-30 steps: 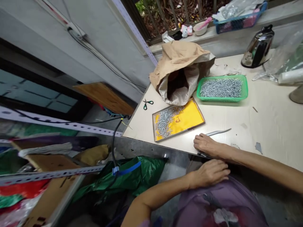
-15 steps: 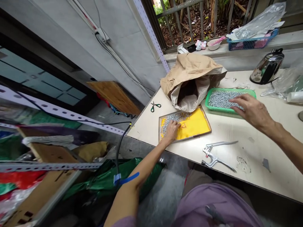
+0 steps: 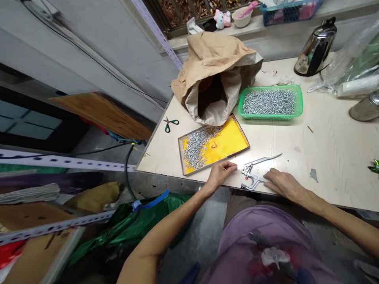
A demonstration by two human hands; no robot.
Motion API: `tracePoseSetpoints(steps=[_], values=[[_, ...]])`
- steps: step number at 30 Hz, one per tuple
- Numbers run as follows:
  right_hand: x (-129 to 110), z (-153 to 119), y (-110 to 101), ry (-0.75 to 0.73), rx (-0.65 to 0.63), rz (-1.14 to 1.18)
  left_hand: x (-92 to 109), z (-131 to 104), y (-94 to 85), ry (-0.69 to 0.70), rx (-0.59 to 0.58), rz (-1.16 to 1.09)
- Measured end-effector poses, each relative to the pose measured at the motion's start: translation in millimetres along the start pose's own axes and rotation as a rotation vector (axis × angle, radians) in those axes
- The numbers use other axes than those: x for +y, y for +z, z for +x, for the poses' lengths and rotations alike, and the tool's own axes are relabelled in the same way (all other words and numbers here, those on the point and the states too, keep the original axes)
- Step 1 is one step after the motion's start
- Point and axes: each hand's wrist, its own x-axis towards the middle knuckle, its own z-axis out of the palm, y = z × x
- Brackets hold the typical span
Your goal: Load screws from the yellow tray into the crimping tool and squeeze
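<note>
Silver snap pliers (image 3: pixel 250 180) lie at the table's front edge, their two handles spread apart. The fingers of my right hand (image 3: pixel 286 188) close over the lower handle, hiding its end. Just left of the plier jaws, my left hand (image 3: pixel 221 173) is in a pinch; whatever its fingertips hold is too small to make out. Behind that hand is a shallow tray (image 3: pixel 233 136) with a yellow bottom and a heap of small metal pieces (image 3: pixel 195 149) on its left side. A green plastic basket (image 3: pixel 271 117) full of small silver pieces (image 3: pixel 269 101) stands farther back.
A large brown paper bag (image 3: pixel 213 55) gapes toward me behind the tray. Green-handled scissors (image 3: pixel 171 124) lie to its left. A steel kettle (image 3: pixel 316 49), plastic bags (image 3: pixel 352 67) and a metal canister (image 3: pixel 367 107) stand at the right. A cable (image 3: pixel 128 169) hangs at the table's left corner.
My left hand has left the heap in the tray and come toward the pliers. My right hand has moved from the green basket down to the plier handle. The view has tilted downward.
</note>
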Motion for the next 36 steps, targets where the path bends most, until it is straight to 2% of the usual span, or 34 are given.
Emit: tracePoseSetpoints(steps=[3,7,16,23,29,32,36], values=[[-4.0,-2.1,3.9,0.011,0.028,-0.002,2.0,-17.4,27.7,-0.073,-0.094,-0.071],[-7.3,-4.1,5.3,-0.001,0.054,-0.021,1.1,-21.7,39.9,-0.142,-0.114,-0.044],[-8.3,-3.3,8.4,0.023,0.017,-0.082,6.3,-22.6,39.0,-0.209,-0.158,0.111],[-9.5,-4.1,9.7,0.026,0.015,-0.098,14.5,-20.3,35.1,-0.248,-0.237,0.203],[16.2,-0.3,-3.4,0.017,0.184,-0.229,20.1,-20.5,34.3,-0.249,-0.268,0.279],[27.1,2.7,-7.2,0.011,0.153,-0.275,21.0,-20.7,35.3,-0.257,-0.265,0.294],[23.8,3.9,-8.7,0.043,0.119,-0.293,20.8,-19.7,36.3,-0.260,-0.256,0.309]])
